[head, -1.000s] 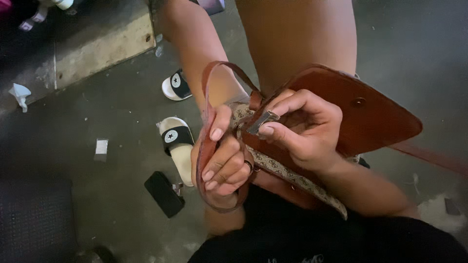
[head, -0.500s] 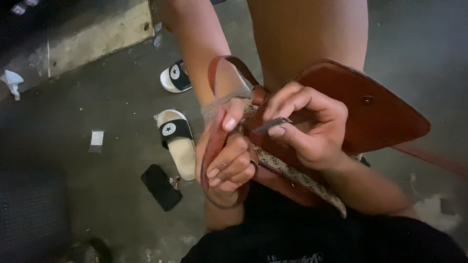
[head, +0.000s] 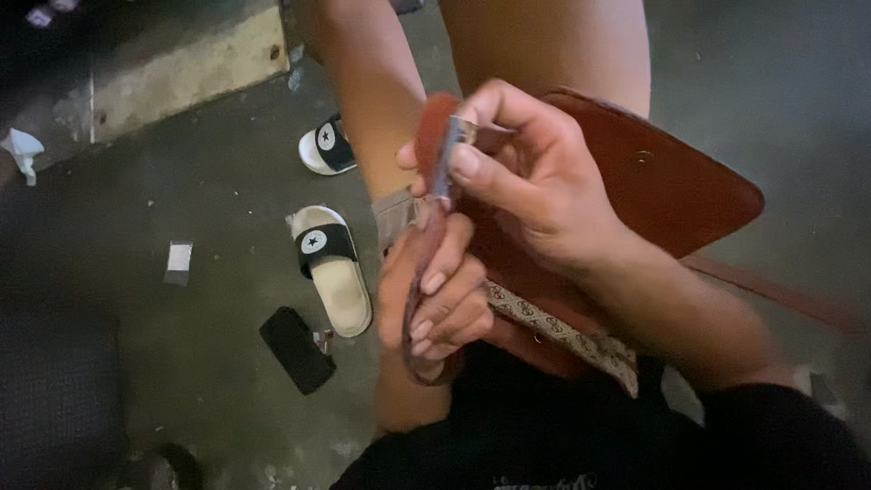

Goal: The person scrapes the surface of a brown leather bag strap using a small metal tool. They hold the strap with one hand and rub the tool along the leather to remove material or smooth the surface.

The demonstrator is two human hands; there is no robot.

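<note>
My left hand [head: 437, 295] is closed around the lower part of a narrow brown leather piece [head: 426, 245], which I see edge-on and standing upright in front of my knees. My right hand [head: 535, 177] is above it and pinches a small flat grey metal blade [head: 448, 161] against the top edge of that leather. Behind both hands a wide brown leather flap [head: 676, 186] lies across my lap. A beige patterned strap [head: 567, 334] runs under my right wrist.
On the dark concrete floor to the left lie two white slide sandals with black bands [head: 334, 272] [head: 325, 148], a flat black phone-like object [head: 297, 350], paper scraps [head: 179, 258] and a pale concrete step [head: 186, 71]. My bare legs fill the upper middle.
My right hand has risen with the blade from the middle of the leather to its top edge. The leather piece has turned from showing its face to edge-on; my left hand keeps its grip.
</note>
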